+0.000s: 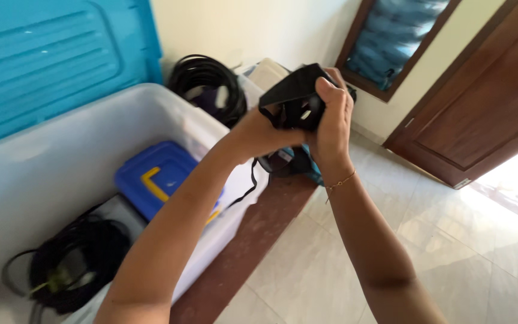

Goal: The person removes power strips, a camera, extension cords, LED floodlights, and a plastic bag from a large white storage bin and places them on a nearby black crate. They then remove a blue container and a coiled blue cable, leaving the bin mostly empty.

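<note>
While both hands grip black straps, tiled floor lies open.

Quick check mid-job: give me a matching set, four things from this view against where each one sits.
Things:
1. black strap bundle
2. blue case
3. cable coil
4. wooden door

Places:
A. low in the white bin, nearest the camera
B. far right, beside the tiled floor
C. between left hand and right hand
D. middle of the bin, yellow handle up

Pairs: 1-C, 2-D, 3-A, 4-B
</note>
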